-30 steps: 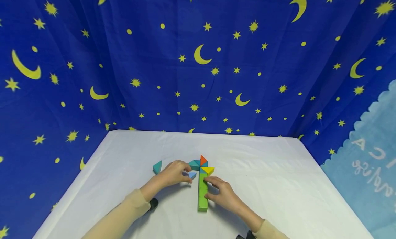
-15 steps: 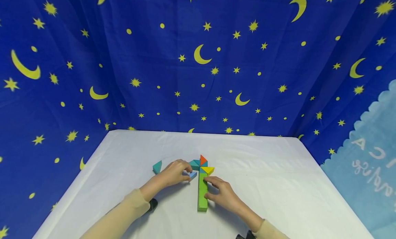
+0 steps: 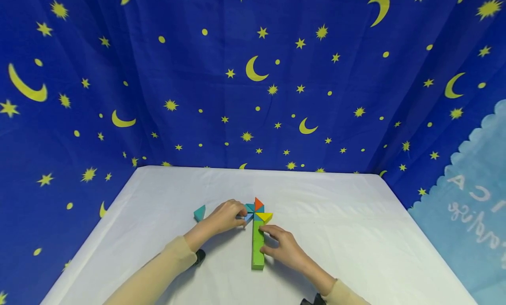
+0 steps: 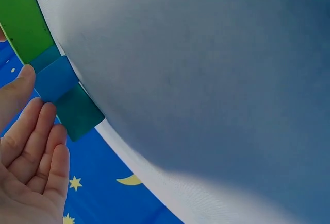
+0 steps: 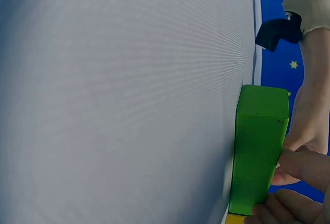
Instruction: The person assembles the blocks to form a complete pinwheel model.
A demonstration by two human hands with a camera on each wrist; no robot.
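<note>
My left hand (image 3: pixel 224 216) pinches a blue triangular block (image 3: pixel 248 218) between thumb and fingertips. The left wrist view shows that blue block (image 4: pixel 56 78) lying between a teal block (image 4: pixel 79 112) and the green column (image 4: pixel 26 26). Thumb and fingertips of my right hand (image 3: pixel 285 247) touch the right side of the long green column (image 3: pixel 258 248) on the table. At the column's far end, a red triangular block (image 3: pixel 258 204) and a yellow triangular block (image 3: pixel 265 217) sit with blue and teal ones in a pinwheel shape. The left hand partly hides its left side.
A loose teal triangular block (image 3: pixel 199 213) lies left of the pinwheel, beyond my left wrist. The white tablecloth (image 3: pixel 336 217) covers the table. A blue curtain (image 3: pixel 253 94) with moons and stars stands behind and at the sides. A light-blue cloth (image 3: pixel 466 208) hangs at the right.
My left hand has moved slightly right and away from me, bringing the blue triangular block up against the pinwheel. The right hand stays at the green column.
</note>
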